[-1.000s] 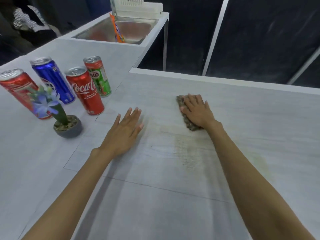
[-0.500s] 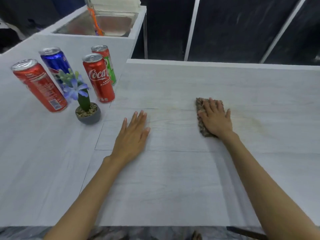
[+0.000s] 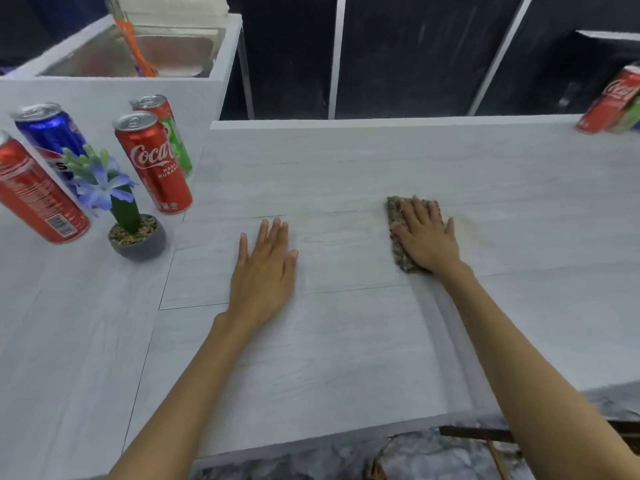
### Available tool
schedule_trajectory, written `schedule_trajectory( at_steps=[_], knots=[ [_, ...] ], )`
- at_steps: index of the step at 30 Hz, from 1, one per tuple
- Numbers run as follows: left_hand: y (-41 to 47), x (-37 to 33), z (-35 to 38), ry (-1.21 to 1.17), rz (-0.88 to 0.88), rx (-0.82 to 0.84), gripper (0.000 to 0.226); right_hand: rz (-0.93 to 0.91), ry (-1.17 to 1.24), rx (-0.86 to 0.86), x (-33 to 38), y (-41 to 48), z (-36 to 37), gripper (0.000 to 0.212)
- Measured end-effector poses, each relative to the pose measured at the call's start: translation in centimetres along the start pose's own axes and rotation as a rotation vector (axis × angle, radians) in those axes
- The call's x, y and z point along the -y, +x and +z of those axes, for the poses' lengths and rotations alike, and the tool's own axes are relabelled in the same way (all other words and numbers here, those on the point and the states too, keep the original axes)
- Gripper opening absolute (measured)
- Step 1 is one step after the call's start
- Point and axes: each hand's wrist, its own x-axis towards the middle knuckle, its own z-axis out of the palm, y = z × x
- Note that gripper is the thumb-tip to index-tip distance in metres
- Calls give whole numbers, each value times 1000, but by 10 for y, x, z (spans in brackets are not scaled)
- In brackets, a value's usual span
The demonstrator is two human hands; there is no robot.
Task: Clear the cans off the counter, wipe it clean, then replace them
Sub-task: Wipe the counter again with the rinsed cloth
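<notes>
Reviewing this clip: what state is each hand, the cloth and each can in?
left hand: flat on the counter, holding nothing.
right hand: flat, pressing the cloth.
cloth: crumpled under the right hand.
Coca-Cola can: standing, untouched.
green can: standing behind it, partly hidden.
blue can: standing, untouched.
red can: standing, untouched.
far-right cans: standing, blurred.

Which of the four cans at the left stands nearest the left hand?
The red Coca-Cola can, just right of the potted flower; the other three stand farther from the left hand.
</notes>
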Motion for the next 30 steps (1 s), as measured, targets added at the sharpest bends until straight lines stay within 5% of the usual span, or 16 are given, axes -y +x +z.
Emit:
schedule_trajectory(
  at_steps=[5, 8, 15, 18, 22, 25, 30],
  knots=[
    [9, -43, 13, 3, 31, 37, 53, -267, 30, -39, 40, -37, 23, 58],
    [18, -64, 22, 5, 65, 48, 53, -391, 47, -91, 4, -87, 26, 56],
    [25, -109, 40, 11, 116, 59, 53, 206, 16, -75, -134, -24, -30, 58],
    [30, -121, 44, -14, 96, 43, 52, 159, 63, -50, -91, 6, -25, 59],
    [42, -129, 46, -3, 50, 45, 52, -199, 42, -50, -32, -21, 4, 59],
    [49, -129, 46, 11, 37, 46, 52, -352, 28, -54, -62, -48, 6, 59],
    [52, -123, 46, 15, -1, 20, 53, 29, 34, -44, -161, 8, -37, 58]
  ],
)
